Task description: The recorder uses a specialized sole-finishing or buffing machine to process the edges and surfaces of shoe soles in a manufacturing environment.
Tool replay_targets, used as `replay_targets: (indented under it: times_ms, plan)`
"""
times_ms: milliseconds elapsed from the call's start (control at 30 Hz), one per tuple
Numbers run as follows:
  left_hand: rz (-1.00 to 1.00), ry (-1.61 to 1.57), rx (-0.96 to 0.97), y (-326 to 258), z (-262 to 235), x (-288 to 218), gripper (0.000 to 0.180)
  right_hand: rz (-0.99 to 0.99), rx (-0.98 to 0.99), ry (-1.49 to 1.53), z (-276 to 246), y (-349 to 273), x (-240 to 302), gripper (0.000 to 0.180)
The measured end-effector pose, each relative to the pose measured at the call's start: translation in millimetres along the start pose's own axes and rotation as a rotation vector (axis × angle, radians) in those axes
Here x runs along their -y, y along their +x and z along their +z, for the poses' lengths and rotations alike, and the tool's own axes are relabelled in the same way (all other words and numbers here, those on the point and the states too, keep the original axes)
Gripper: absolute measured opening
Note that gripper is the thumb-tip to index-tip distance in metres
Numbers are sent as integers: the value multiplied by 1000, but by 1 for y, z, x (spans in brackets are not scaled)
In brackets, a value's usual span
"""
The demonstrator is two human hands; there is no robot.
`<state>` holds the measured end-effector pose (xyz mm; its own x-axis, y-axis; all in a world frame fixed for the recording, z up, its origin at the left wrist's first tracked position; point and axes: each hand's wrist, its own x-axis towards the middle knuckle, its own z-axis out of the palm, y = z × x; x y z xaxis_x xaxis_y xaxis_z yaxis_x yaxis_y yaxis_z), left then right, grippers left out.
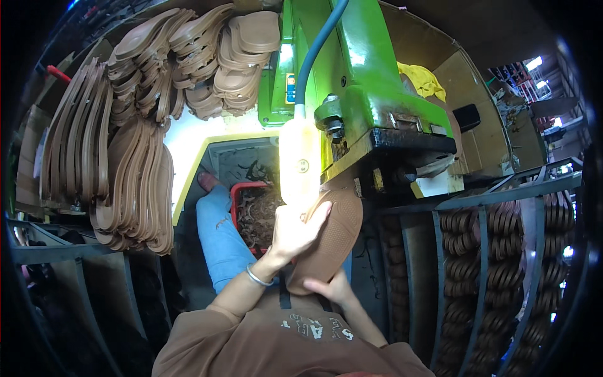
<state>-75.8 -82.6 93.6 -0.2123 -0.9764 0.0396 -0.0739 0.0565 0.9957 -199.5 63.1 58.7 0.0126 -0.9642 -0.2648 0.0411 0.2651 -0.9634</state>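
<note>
A brown shoe sole (333, 242) with a textured surface slants in front of my body, its upper end close under the green machine's head (402, 135). My left hand (294, 231), with a pale bracelet at the wrist, grips the sole along its left edge near the upper end. Around the lower end closes my right hand (336, 289), its thumb lying on the sole's face and its other fingers hidden behind. A glowing lamp (301, 164) on a blue cable hangs just above my left hand. The contact between sole and machine is washed out by glare.
Stacks of brown soles (135, 182) crowd the table at the left and back. Below, a red bin (236, 213) holds brown trimmings beside my leg. Metal racks of soles (480, 251) stand at the right. A cardboard box (483, 107) with yellow cloth (424, 81) sits behind the machine.
</note>
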Motion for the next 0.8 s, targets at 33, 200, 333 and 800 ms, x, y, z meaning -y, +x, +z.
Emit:
replay_targets:
  times_ms: [33, 200, 333, 800]
  plan:
    - [-22, -16, -5, -4, -1, 3, 12, 85, 72, 19, 1, -16, -9, 43]
    - [-104, -195, -18, -19, -8, 8, 22, 194, -53, 263, -57, -55, -9, 46]
    - [-212, -415, 42, -21, -20, 14, 37, -2, -249, 265, -97, -42, 23, 27]
    - [-18, -283, 73, -5, -14, -4, 23, -146, -532, 425, -118, 16, 28, 30]
